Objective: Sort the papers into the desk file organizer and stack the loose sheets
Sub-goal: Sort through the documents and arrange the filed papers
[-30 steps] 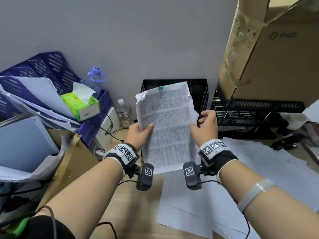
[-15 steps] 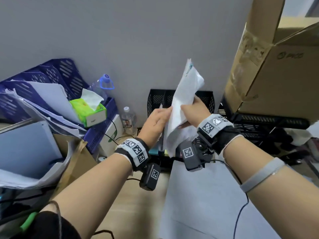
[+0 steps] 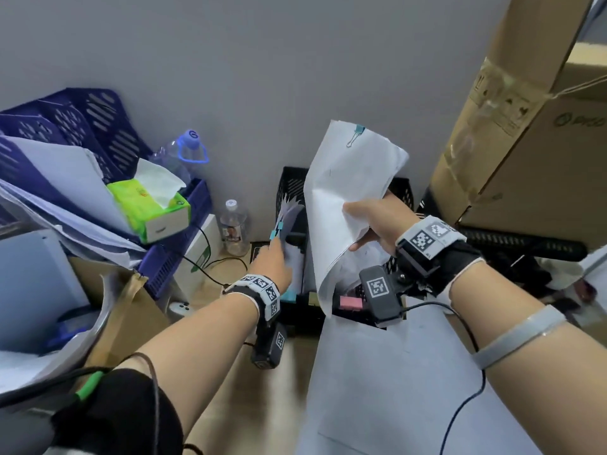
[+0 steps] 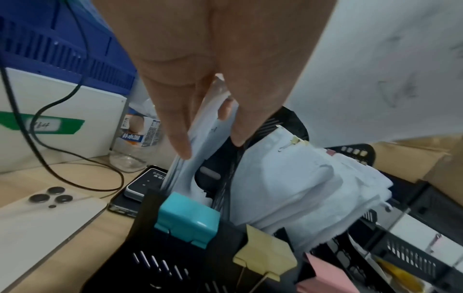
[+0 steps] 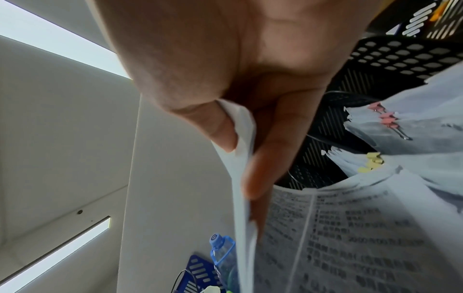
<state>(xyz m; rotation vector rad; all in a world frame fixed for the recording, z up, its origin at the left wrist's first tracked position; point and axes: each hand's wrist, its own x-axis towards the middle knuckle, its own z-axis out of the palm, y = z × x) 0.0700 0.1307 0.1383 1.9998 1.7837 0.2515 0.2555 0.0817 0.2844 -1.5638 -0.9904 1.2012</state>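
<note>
A cardboard box fills the upper right, tilted over black mesh trays. At the left, blue slotted trays are stacked with loose paper and a green tissue pack; a large water bottle and a small one are seen against the wall. Loose white sheets are spread flat on the desk, in front of the black file organizer, which is set against the wall between the small bottle and the mesh trays.

A clipped paper bundle is held above the organizer — bent, blank back to the head camera, a teal binder clip at its top edge. It is pinched at its right edge by the right hand: thumb on one face, fingers on the printed face, as the right wrist view shows.

The left hand is reached into the organizer's left compartment, where a standing sheaf of papers is pinched between thumb and fingers. More bundles are packed into the next compartment, one with a yellow clip, and further pink clips are seen beyond it.

On the organizer's front lip, a teal clip, a yellow clip and a pink clip are fixed — one per compartment. A phone and a small dark device are laid on the desk left of the organizer.
</note>
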